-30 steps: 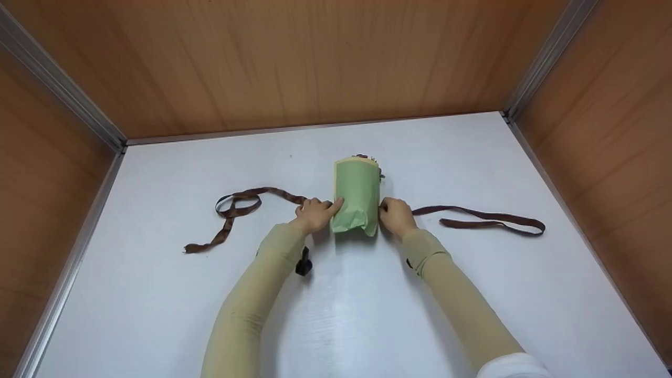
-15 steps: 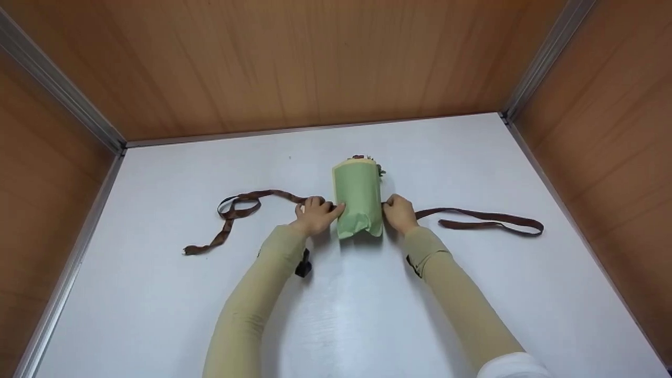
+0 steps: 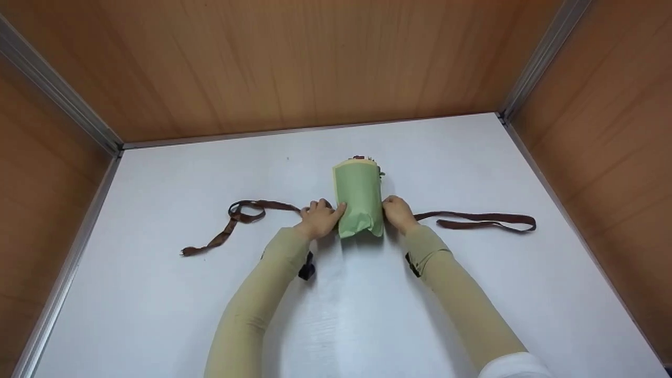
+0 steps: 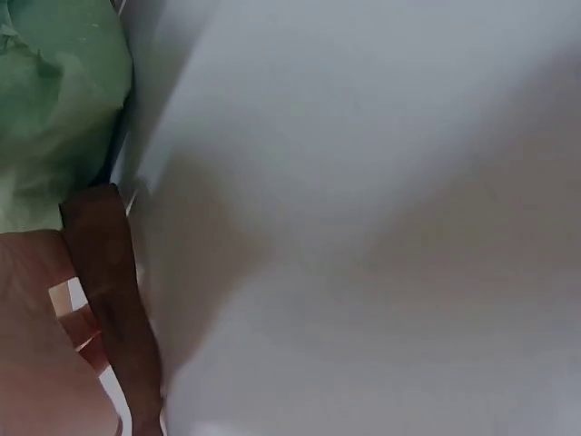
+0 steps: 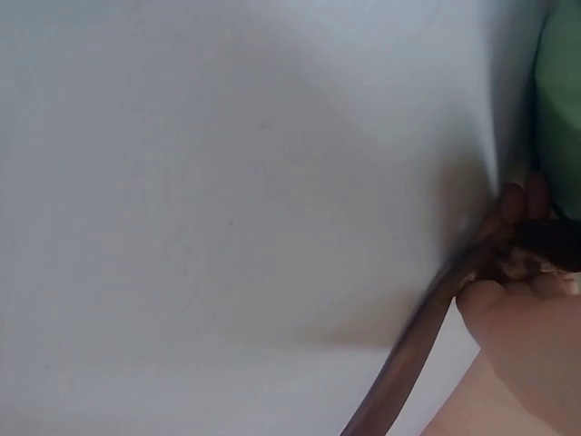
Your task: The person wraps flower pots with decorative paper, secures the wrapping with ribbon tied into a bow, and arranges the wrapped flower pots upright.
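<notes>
A small bouquet in pale green paper (image 3: 358,189) lies mid-table, with bits of red and green (image 3: 360,157) showing at its far end. Brown ribbon comes out on both sides of it; the stretch beneath is hidden. My left hand (image 3: 318,219) lays its thumb on the wrapping's left edge, while its bent fingers hold the ribbon (image 4: 109,291), seen along the palm in the left wrist view. Close against the bouquet's right side, my right hand (image 3: 399,214) pinches the ribbon (image 5: 399,368) between thumb and fingers.
On the left, the ribbon's tail (image 3: 221,236) lies in a twisted loop. Its other tail (image 3: 488,216) folds back on itself at the right. Wood-grain panels (image 3: 315,63) with metal edging (image 3: 58,89) enclose the white table (image 3: 336,325) at the back and sides.
The left ribbon tail has been drawn toward the bouquet, and its loop has become smaller. The bouquet and left hand have shifted slightly right. My right hand still pinches the ribbon.
</notes>
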`<action>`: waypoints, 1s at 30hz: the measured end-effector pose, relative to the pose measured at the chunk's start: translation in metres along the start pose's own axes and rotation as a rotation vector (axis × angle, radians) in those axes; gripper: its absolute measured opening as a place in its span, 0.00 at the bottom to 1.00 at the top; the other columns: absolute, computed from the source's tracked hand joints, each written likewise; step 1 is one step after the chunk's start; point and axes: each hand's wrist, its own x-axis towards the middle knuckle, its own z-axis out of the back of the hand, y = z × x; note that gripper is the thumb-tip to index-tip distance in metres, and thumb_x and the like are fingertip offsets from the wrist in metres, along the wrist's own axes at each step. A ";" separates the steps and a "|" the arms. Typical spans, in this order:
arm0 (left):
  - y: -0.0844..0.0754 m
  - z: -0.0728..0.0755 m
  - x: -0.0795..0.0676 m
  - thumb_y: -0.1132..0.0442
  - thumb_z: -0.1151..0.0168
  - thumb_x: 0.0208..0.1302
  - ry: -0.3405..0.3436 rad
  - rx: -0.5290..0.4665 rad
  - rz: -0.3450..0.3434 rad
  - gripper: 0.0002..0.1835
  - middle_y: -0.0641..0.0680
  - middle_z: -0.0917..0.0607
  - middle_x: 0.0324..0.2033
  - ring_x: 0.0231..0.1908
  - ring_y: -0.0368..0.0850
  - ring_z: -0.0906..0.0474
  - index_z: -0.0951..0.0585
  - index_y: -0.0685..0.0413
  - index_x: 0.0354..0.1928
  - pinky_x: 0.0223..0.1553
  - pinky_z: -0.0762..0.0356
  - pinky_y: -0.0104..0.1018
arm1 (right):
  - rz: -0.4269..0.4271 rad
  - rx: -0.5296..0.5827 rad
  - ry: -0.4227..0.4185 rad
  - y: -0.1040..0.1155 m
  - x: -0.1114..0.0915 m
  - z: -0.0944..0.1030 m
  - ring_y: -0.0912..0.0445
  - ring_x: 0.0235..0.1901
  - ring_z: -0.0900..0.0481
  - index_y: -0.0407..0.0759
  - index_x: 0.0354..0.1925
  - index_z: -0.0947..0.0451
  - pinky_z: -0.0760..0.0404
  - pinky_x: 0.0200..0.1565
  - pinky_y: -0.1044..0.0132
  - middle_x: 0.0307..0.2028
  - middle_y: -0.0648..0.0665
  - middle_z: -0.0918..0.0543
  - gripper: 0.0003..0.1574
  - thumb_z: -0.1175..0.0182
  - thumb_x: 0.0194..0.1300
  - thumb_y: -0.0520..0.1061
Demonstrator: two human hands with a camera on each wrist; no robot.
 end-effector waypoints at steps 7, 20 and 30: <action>-0.005 0.009 -0.003 0.35 0.73 0.71 0.136 -0.223 0.036 0.41 0.62 0.33 0.66 0.68 0.57 0.40 0.39 0.62 0.69 0.68 0.44 0.48 | -0.017 0.021 0.005 0.002 -0.002 0.001 0.51 0.39 0.30 0.34 0.40 0.29 0.30 0.46 0.60 0.35 0.43 0.28 0.18 0.64 0.71 0.43; -0.002 0.019 -0.003 0.42 0.54 0.70 0.095 -0.428 0.066 0.28 0.47 0.31 0.19 0.20 0.39 0.37 0.22 0.64 0.40 0.24 0.35 0.33 | -0.060 0.224 0.125 0.000 0.000 0.004 0.55 0.40 0.28 0.35 0.53 0.30 0.28 0.45 0.64 0.43 0.43 0.25 0.34 0.63 0.74 0.62; -0.004 0.014 -0.002 0.46 0.51 0.70 0.032 -0.469 0.016 0.22 0.44 0.39 0.09 0.11 0.36 0.44 0.24 0.53 0.24 0.15 0.41 0.30 | -0.034 0.271 0.206 0.000 -0.004 0.008 0.62 0.13 0.43 0.45 0.31 0.26 0.40 0.20 0.68 0.15 0.53 0.36 0.27 0.49 0.66 0.67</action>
